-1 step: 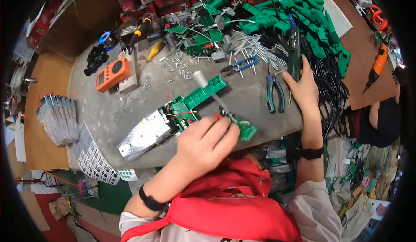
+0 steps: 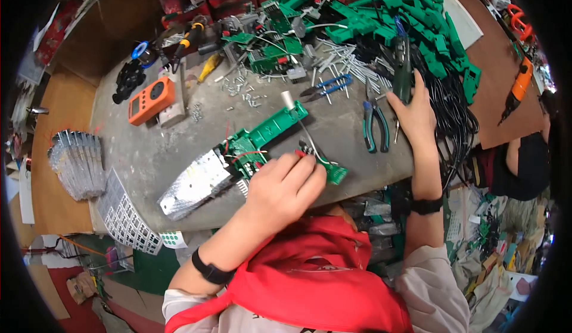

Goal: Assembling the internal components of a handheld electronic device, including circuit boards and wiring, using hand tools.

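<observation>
— What are the left fingers [image 2: 301,175] doing?
— They are curled in narrow on a green circuit board [image 2: 336,174], which sticks out past them; a small red part [image 2: 300,153] shows at the tips. The exact contact is hidden under the hand.
— And the right hand [image 2: 417,115]?
— Its thumb and forefinger sit on either side of a dark green, rod-shaped tool [image 2: 403,73], holding it near its lower end, with a thin bit pointing toward the worktop's [image 2: 202,139] near edge.
— Where is the board, then?
— Close to that near edge, right of a long green casing [image 2: 275,129]. A pale lead runs from the board up toward a white cylinder [image 2: 288,100] at the casing's far end.
— What's at the other end?
— Red wires, then a silver foil-covered piece [image 2: 193,184].
— Farther out?
— Pliers [image 2: 375,127] lie between the two hands, blue-handled cutters [image 2: 328,87] beyond them. Black cables [image 2: 459,115] spill beside the right hand, green plastic parts [image 2: 411,5] are heaped behind, and an orange meter [image 2: 151,100] rests at far left.
</observation>
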The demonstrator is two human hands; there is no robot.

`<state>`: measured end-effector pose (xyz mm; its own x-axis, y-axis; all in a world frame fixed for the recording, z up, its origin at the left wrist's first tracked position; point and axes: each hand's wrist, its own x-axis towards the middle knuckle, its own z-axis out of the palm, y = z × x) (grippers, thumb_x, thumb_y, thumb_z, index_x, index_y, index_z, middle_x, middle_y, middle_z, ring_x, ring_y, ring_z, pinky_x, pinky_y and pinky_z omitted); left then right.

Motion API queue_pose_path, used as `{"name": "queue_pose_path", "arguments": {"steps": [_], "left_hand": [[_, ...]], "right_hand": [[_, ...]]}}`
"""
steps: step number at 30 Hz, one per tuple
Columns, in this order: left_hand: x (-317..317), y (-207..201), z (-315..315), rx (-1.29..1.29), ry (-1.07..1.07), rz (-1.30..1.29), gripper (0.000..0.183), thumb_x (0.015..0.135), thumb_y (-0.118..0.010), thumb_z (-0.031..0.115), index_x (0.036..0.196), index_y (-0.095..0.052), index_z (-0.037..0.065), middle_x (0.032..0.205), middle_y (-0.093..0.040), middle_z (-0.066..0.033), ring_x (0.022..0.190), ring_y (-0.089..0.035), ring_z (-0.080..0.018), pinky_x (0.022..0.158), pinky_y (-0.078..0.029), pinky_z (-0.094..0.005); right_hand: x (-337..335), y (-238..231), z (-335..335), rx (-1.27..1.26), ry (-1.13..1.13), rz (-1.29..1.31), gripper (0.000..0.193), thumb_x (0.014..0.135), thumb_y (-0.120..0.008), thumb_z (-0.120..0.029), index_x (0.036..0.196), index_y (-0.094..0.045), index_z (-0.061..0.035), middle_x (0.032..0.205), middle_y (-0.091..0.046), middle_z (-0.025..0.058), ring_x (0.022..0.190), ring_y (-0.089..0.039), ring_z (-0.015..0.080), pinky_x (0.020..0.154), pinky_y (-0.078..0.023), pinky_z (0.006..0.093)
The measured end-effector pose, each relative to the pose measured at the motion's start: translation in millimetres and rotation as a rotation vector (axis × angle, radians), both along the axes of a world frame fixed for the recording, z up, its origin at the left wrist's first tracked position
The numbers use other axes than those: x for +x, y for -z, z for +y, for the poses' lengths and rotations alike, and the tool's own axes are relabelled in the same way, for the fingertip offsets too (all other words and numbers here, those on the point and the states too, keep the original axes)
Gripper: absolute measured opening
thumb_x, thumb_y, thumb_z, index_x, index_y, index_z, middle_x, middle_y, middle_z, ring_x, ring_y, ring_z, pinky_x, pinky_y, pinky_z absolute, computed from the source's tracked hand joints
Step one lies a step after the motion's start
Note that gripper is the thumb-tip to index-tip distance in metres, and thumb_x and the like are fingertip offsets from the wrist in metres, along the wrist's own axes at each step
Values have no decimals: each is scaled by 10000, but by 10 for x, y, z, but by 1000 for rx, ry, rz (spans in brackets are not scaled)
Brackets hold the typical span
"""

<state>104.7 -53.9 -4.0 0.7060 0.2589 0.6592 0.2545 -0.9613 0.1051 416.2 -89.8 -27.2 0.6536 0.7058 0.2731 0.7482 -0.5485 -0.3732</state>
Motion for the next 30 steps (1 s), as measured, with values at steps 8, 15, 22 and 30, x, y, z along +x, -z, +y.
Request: {"name": "queue_pose_path", "arguments": {"steps": [8,15,22,30], "left_hand": [[-137,175,-142,-315,-44,198,320,707,-598,-13,1023,-646,-8,1091,-646,-133,1057,-618,-313,850,-540,-389],[-205,209,-253,-334,-123,145,311,673,-622,-29,982,-659,-22,1061,-658,-142,1040,-631,-324,886,-515,-424],[-245,108,-298,-263,-215,89,320,642,-680,-12,958,-645,16,1000,-654,-112,939,-623,-292,802,-488,-420],[-346,93,-321,-291,-234,80,346,666,-765,80,985,-636,38,1027,-646,-94,954,-611,-291,840,-473,-438]], "right_hand": [[228,22,121,621,-37,651,828,788,-723,-224,1451,-334,84,966,-675,145,814,-656,201,731,-519,300],[-427,-882,-19,938,-800,1303,549,889,-649,-169,1355,-447,41,940,-593,93,850,-600,147,737,-506,285],[-892,-603,-33,893,-498,876,492,801,-764,-46,1239,-549,21,1066,-649,82,885,-630,146,817,-512,294],[-707,-339,-278,1112,-504,1081,674,792,-795,-154,1355,-462,8,1082,-650,118,946,-639,203,903,-504,338]]}}
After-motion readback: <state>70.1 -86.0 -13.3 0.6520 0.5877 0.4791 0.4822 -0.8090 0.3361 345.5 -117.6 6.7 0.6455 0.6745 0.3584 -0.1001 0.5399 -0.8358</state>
